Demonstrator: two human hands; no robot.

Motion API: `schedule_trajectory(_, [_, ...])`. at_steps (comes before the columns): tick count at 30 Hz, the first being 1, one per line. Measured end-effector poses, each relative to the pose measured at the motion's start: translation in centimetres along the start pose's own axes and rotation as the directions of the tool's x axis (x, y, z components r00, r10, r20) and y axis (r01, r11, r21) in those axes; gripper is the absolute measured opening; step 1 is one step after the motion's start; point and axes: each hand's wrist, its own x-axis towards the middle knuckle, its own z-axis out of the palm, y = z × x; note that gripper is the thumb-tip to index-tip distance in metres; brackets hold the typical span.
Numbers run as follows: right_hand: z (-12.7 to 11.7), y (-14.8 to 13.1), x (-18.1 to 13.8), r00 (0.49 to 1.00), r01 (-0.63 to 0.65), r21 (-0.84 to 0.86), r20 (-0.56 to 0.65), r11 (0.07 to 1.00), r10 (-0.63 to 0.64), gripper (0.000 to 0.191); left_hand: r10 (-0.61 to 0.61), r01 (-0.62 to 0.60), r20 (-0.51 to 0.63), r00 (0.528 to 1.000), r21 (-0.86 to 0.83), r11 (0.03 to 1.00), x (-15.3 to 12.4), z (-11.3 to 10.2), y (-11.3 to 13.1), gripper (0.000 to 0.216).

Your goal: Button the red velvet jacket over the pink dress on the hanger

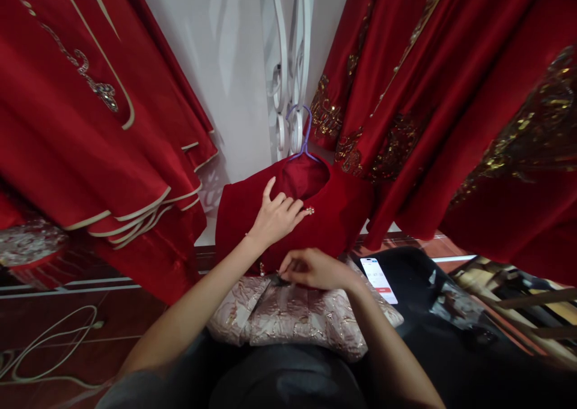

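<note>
A red velvet garment [342, 208] hangs in front of me on a purple hanger [308, 134], its round neckline facing up. My left hand [276, 218] lies over the front below the neckline, fingers spread apart. A small jewelled ornament [309, 211] sits at the fingertip on its right side; whether it is pinched cannot be told. Lower down, my right hand [318, 268] is closed with its fingertips together, above a pale pink, shiny brocade bundle [302, 319] on my lap. Something small and dark is by those fingertips, too hidden to name. Another ornament [262, 269] hangs at the garment's lower left.
Red draped garments hang on the left [148, 151] and right [428, 109], with beads and gold sequins. A white scrolled metal stand [280, 48] holds the hanger. A lit phone [378, 280] rests on a black surface [417, 337]. A white cable [54, 319] coils on the floor.
</note>
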Motion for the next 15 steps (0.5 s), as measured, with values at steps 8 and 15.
schedule_trajectory(8, [-2.4,-0.8,5.8,0.647,0.112,0.056,-0.762,0.992,-0.03,0.063,-0.296,0.338,-0.256,0.92,0.137,0.931,-1.1,0.1,-0.8,0.056])
schedule_trajectory(15, [-5.4,-0.3,2.2,0.383,-0.359,-0.292,-0.912,0.887,-0.145,0.08,-0.428,0.465,-0.342,0.836,0.03,0.885,-1.4,-2.5,-4.7,0.06])
